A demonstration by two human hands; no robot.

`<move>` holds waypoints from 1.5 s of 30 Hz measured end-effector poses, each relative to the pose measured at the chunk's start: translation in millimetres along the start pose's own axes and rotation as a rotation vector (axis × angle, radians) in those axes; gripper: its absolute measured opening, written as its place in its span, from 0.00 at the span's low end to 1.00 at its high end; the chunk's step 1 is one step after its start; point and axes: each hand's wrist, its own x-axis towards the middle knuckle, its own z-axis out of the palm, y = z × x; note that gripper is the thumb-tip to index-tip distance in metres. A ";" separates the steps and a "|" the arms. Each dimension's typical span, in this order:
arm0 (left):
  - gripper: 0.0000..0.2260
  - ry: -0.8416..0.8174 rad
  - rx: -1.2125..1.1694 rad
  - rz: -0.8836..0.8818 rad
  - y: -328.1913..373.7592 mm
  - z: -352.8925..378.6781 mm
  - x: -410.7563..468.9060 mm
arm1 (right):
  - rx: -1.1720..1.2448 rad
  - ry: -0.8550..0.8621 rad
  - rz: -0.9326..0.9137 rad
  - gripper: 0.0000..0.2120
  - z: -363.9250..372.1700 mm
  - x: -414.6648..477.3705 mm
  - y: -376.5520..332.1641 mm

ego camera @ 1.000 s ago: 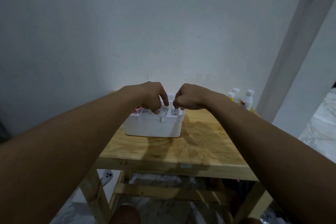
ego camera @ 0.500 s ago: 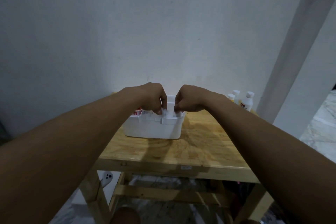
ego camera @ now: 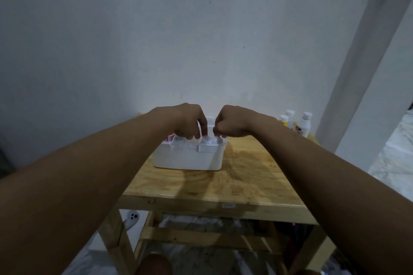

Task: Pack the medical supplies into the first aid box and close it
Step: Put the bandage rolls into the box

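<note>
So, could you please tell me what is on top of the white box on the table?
Both hands rest on the white box: the left hand and right hand, fingers curled down onto its top. A bit of red shows at its left edge. The hands cover the rest, so the contents cannot be seen.

Both forearms were bare, no sleeves reaching the left hand or right hand; fingers unadorned.

Dim, flat indoor light; forearm shadows fall on the wooden surface, and wide-angle distortion bends the soft frame edges
</note>
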 end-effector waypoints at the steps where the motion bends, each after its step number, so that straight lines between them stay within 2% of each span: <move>1: 0.17 -0.002 0.002 0.003 1.1 0.3 -0.1 | -0.003 -0.006 -0.002 0.13 -0.2 -0.3 -0.3; 8: 0.15 0.031 -0.018 -0.011 12.4 0.5 1.6 | -0.017 -0.014 -0.028 0.08 -1.6 -3.5 -1.3; 22: 0.07 0.043 -0.017 -0.027 -1.5 1.7 3.3 | -0.048 0.022 -0.045 0.09 3.4 4.2 1.1; 31: 0.11 0.052 0.023 -0.053 -0.3 1.8 6.2 | -0.051 0.031 0.000 0.11 3.4 12.1 -1.2; 39: 0.12 0.025 0.027 -0.086 1.9 1.0 5.7 | -0.014 0.033 0.021 0.19 3.9 10.3 -2.5; 45: 0.14 0.018 0.030 -0.076 3.3 0.7 4.1 | -0.012 0.016 0.032 0.17 3.0 9.5 -3.2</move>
